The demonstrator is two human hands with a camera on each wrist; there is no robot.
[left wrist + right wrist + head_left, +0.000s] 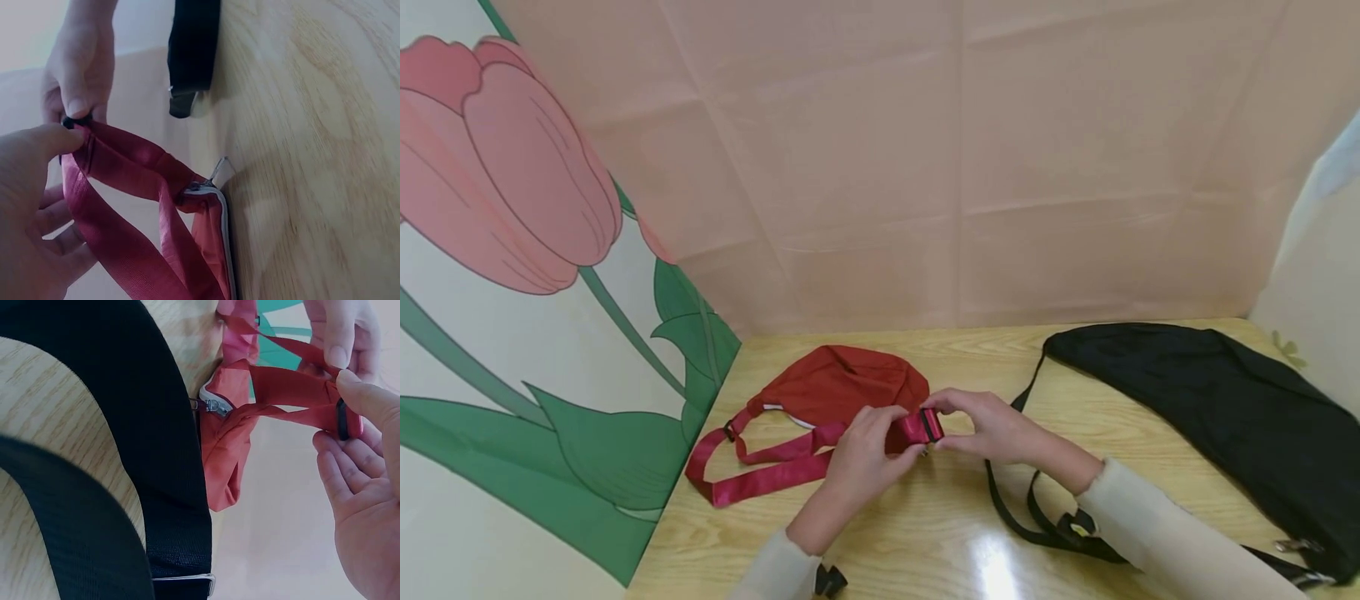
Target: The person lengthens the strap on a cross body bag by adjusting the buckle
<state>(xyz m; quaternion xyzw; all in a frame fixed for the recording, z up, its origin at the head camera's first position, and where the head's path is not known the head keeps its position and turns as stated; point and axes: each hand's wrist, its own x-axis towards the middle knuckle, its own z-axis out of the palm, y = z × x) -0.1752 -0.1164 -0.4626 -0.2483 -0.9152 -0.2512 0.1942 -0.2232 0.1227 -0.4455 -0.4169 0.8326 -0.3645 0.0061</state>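
Observation:
A red waist bag (842,383) with a white-edged zipper lies on the table, its magenta-red strap (767,483) looped out to the left. Both hands hold one end of this strap above the table. My left hand (868,450) pinches the webbing between thumb and fingers. Opposite it, my right hand (992,425) pinches the black strap buckle (932,424), through which the webbing passes. In the right wrist view the buckle (342,419) sits between the right thumb and fingers. The zipper pull (215,406) hangs at the bag's end.
To the right lies a large black bag (1210,417), its black strap (1000,500) trailing beneath the right forearm. A small black clip (830,581) shows beside the left sleeve. A tulip-printed panel (535,250) stands at the left, a pinkish sheet (962,167) behind the table.

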